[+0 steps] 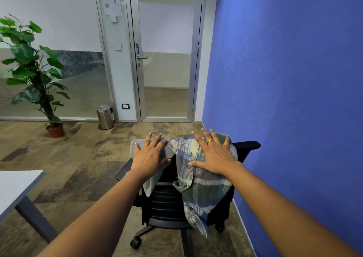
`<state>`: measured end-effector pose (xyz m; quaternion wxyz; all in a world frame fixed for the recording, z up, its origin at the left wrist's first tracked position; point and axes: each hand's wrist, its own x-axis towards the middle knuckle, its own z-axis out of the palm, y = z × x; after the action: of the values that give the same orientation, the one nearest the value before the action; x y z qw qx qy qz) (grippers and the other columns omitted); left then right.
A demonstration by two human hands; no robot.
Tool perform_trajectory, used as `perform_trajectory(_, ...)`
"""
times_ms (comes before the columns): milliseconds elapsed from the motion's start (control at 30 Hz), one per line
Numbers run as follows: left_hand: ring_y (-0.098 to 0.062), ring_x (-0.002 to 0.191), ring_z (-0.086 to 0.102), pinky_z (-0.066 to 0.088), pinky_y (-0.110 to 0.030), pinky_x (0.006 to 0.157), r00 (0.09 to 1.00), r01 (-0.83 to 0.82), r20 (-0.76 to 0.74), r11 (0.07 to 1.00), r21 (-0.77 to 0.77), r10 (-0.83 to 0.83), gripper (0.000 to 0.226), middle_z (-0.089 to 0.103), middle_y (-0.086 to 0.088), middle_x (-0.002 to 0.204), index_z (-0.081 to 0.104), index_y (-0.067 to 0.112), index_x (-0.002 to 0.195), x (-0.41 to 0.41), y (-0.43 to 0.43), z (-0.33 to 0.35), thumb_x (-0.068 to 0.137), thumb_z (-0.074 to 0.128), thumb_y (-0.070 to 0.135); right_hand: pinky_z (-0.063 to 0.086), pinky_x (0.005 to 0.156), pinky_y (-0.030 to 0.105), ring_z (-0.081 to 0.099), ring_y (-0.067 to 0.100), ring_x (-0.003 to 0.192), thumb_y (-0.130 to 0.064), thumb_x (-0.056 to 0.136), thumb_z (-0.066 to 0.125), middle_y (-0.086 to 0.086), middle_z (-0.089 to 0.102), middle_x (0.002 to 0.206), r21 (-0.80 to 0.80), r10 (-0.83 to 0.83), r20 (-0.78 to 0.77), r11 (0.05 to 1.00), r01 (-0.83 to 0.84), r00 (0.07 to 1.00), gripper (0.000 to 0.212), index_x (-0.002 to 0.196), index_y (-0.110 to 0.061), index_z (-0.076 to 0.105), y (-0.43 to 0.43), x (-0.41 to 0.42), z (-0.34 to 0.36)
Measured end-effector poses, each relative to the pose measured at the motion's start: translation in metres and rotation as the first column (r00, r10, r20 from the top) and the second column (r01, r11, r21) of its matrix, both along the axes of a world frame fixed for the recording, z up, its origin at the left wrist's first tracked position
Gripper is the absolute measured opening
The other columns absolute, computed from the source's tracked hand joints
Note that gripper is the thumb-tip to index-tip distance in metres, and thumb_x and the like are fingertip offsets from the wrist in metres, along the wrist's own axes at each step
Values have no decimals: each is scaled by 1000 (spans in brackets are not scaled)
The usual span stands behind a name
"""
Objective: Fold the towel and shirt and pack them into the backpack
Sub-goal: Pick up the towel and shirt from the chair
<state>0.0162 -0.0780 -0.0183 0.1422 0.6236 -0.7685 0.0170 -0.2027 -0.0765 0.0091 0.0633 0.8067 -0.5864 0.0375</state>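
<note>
A grey towel (152, 184) and a blue-green plaid shirt (204, 192) hang side by side over the back of a black office chair (167, 203). My left hand (152, 153) lies flat on the towel at the top of the chair back, fingers spread. Flat on the shirt, with fingers spread too, is my right hand (213, 152), which wears a gold ring. Neither hand grips the cloth. No backpack is in view.
A blue wall (284, 80) runs close along the chair's right side. A white table corner (17, 186) stands at the near left. Farther back are a potted plant (35, 74), a steel pedal bin (105, 117) and a glass door (167, 60).
</note>
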Motion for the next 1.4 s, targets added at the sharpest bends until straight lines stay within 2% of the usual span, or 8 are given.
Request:
perform_trajectory(200,-18,143,16,6,-59,110,999,-43,11,999,-19,43,48,22,12,154,26,33,145,-2,0,-5,99,35,37,14,105,67,10,28,143,-72,81,40,1,19,154,-83,2,-35,997,-5,999,83,148,-35,8,-7,0,-7)
perform_trajectory(533,-12,140,25,5,-59,112,989,-77,-133,995,-58,69,43,34,9,149,40,26,140,-6,13,-3,100,32,14,24,98,51,45,26,120,-45,85,57,-2,61,121,-329,122,303,944,-16,945,40,118,-22,64,-6,2,-17)
perform_trajectory(700,-21,130,43,19,-51,114,900,-90,-435,983,-160,11,41,52,-6,135,56,12,128,4,17,-9,93,39,0,28,89,43,50,25,108,-40,85,60,-2,66,109,-388,134,456,920,61,880,34,111,-19,68,-4,12,-18)
perform_trajectory(800,-20,119,53,28,-16,105,835,-189,-549,954,-233,32,39,60,-9,126,60,7,122,13,27,1,88,46,-6,38,77,46,59,28,90,-33,76,74,-2,70,89,-500,249,444,866,7,861,26,97,-17,72,-2,30,-12)
perform_trajectory(867,-17,111,56,28,-7,92,807,-291,-585,915,-279,78,38,63,-9,120,62,5,119,22,38,15,86,49,-7,41,72,46,61,26,85,-29,70,79,-3,69,84,-561,328,431,827,-35,840,26,92,-18,72,0,48,-5)
perform_trajectory(1067,-24,107,62,43,-30,93,820,-434,-542,818,-377,185,39,66,-9,117,65,6,115,77,73,39,80,55,-9,40,77,46,45,14,93,-26,68,81,-5,68,87,-666,526,421,732,-142,739,31,96,-18,71,4,111,13)
perform_trajectory(1233,-27,107,62,42,-28,92,770,-569,-570,715,-406,289,36,66,-11,115,66,3,113,132,115,46,80,57,-8,32,83,43,43,15,93,-27,71,78,-6,67,85,-733,697,355,621,-277,623,26,95,-20,69,10,181,20)
perform_trajectory(1400,-30,103,63,43,-29,87,722,-673,-543,618,-406,429,33,67,-11,112,67,5,111,209,160,45,83,53,-3,34,82,43,43,15,92,-40,79,49,-8,65,82,-736,817,308,529,-422,487,33,96,-21,70,26,274,17)
